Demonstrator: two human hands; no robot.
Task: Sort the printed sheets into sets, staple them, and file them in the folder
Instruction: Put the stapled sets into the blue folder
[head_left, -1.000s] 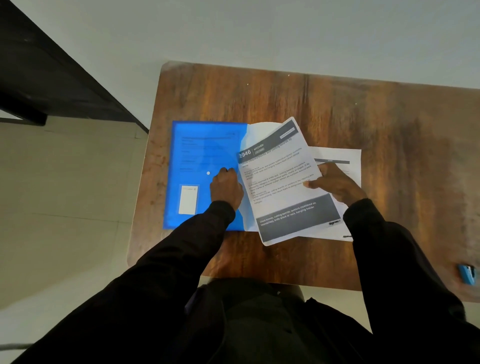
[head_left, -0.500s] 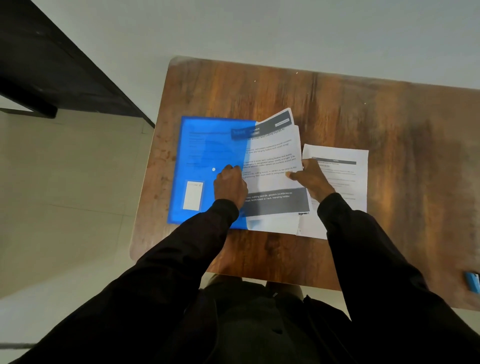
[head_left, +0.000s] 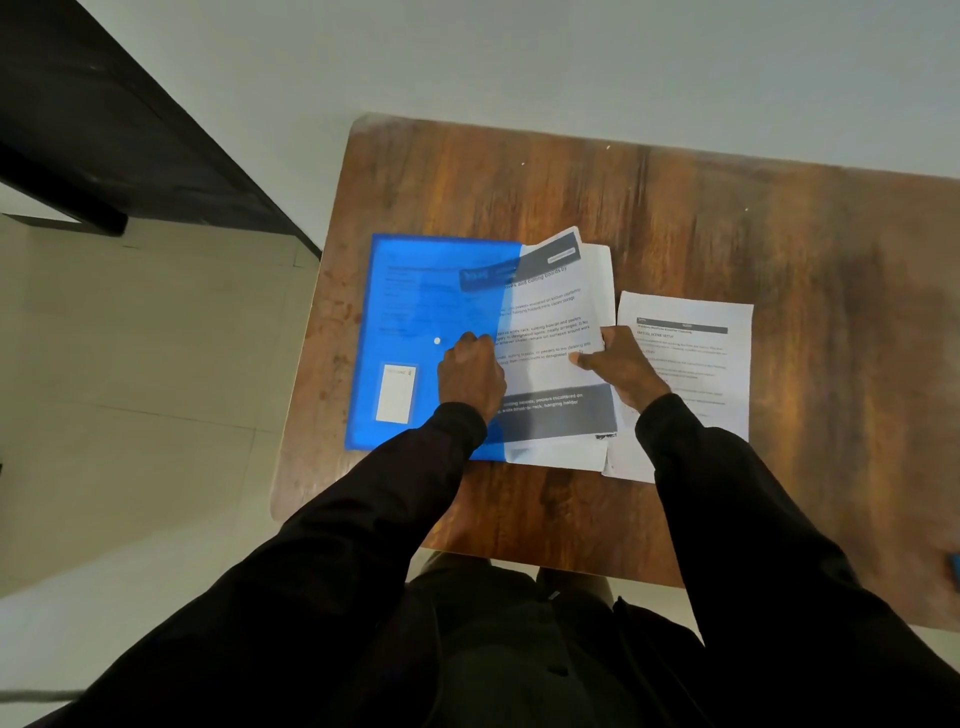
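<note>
Printed set (head_left: 550, 332) lies half inside blue folder (head_left: 415, 312) on desk (head_left: 727, 218), left part under translucent cover. My left grip (head_left: 470, 374) curls round cover edge. My right grip (head_left: 623, 369) pinches set's right edge. Second set (head_left: 691, 353) flat just beside, on right.

My left hand (head_left: 470, 376) lies knuckles-up at the end of a black-sleeved arm that reaches far and a little right, its fingers (head_left: 470, 343) curled under at the right edge of the folder (head_left: 415, 291) cover. My right hand (head_left: 626, 369) sits just right of it at the same depth, with the thumb pressed flat on top of the printed sheets (head_left: 550, 322) and the other fingers curled round their right edge. Both forearms angle inward from the near side, the two hands close together but not touching.
</note>
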